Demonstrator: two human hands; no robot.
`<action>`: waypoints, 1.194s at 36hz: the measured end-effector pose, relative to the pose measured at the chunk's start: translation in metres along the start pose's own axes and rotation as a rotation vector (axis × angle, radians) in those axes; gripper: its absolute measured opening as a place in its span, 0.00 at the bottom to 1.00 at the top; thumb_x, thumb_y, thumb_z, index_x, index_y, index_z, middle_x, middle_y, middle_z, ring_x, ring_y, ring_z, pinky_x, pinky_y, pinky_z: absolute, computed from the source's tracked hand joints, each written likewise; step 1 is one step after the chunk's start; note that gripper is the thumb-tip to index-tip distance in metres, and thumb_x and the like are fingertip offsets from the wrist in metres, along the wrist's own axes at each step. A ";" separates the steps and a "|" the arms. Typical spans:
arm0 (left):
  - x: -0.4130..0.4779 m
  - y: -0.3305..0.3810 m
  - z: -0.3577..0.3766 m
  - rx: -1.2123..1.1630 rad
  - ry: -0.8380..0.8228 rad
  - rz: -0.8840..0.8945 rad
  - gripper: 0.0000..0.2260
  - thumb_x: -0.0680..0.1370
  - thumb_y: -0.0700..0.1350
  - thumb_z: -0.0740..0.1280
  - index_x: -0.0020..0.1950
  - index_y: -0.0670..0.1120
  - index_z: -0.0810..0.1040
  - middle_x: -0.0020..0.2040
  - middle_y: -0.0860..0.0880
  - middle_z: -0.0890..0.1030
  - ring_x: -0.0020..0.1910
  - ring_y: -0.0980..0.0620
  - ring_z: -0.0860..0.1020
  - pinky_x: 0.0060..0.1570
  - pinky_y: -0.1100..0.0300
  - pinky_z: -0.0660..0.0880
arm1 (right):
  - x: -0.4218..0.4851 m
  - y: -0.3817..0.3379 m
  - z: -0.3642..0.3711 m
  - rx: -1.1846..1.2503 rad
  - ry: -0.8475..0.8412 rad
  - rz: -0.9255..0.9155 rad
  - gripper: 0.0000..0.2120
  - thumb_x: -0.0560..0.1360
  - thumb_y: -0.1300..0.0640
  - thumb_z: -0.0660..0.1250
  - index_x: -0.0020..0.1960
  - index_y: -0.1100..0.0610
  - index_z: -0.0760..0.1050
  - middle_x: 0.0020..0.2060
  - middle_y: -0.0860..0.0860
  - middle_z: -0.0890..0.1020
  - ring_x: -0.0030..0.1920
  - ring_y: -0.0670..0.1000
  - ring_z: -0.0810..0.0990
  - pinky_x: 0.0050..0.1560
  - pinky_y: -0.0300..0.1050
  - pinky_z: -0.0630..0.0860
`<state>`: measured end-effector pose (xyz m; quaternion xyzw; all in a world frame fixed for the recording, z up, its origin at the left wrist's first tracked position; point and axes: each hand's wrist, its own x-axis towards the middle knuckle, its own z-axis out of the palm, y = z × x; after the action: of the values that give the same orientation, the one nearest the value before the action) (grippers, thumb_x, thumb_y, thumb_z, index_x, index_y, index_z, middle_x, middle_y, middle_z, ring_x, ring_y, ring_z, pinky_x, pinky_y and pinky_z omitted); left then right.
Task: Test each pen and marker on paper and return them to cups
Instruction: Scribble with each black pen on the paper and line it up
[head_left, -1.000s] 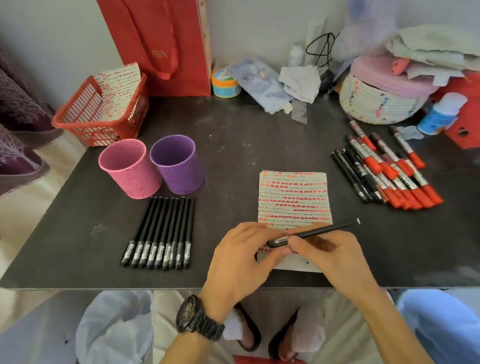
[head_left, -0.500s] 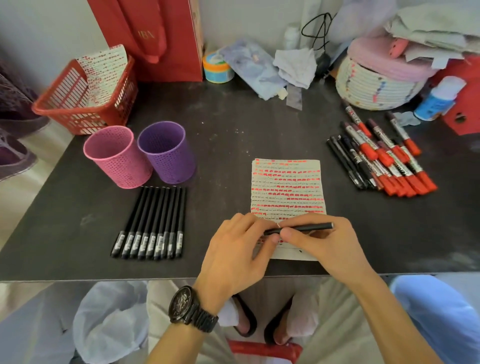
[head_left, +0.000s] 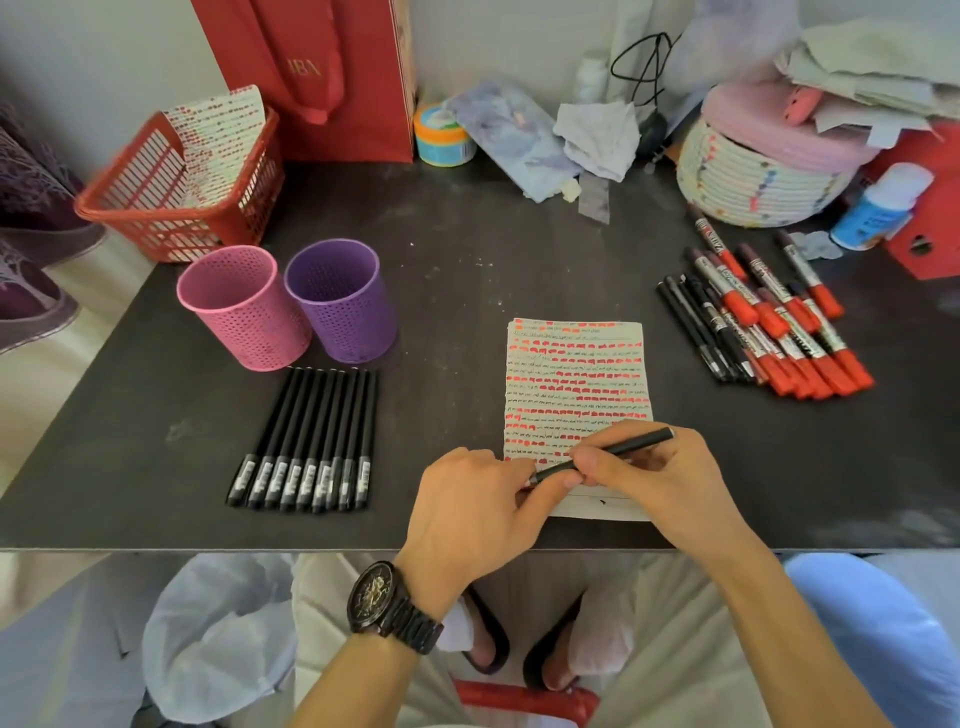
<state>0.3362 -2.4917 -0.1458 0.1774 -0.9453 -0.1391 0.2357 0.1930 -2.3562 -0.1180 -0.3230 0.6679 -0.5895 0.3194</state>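
As R hand (head_left: 660, 486) grips, pen (head_left: 626, 447) slants up-right.

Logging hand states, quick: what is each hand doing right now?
Left hand: closed, pinching the near end of the black pen.
Right hand: closed, gripping the same pen's barrel.

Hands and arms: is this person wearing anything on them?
No sleeves or gloves show. A dark link-band wristwatch with an ornate dial sits on the wrist of the left hand. The right hand shows no watch or ring.
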 end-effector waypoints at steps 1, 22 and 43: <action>0.000 0.000 0.000 -0.003 -0.011 -0.017 0.27 0.81 0.66 0.55 0.28 0.51 0.61 0.21 0.54 0.65 0.20 0.53 0.63 0.25 0.62 0.56 | 0.000 0.000 -0.001 0.003 0.003 -0.004 0.03 0.70 0.52 0.76 0.44 0.49 0.87 0.41 0.51 0.88 0.45 0.49 0.87 0.46 0.37 0.80; -0.001 -0.003 -0.001 -0.185 -0.210 -0.200 0.32 0.70 0.69 0.64 0.72 0.59 0.65 0.70 0.62 0.71 0.63 0.63 0.71 0.66 0.68 0.60 | -0.007 0.011 0.004 0.225 0.413 -0.154 0.12 0.78 0.56 0.63 0.51 0.53 0.85 0.43 0.59 0.87 0.31 0.54 0.80 0.33 0.42 0.77; 0.004 -0.005 0.008 -0.071 -0.168 -0.182 0.32 0.77 0.66 0.61 0.75 0.51 0.65 0.74 0.54 0.72 0.75 0.58 0.67 0.77 0.57 0.53 | 0.010 0.002 0.012 -0.057 0.309 0.041 0.09 0.79 0.52 0.72 0.41 0.52 0.79 0.31 0.55 0.84 0.29 0.53 0.84 0.29 0.40 0.78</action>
<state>0.3299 -2.4960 -0.1530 0.2414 -0.9363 -0.2078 0.1481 0.1964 -2.3710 -0.1219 -0.2236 0.7321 -0.6062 0.2156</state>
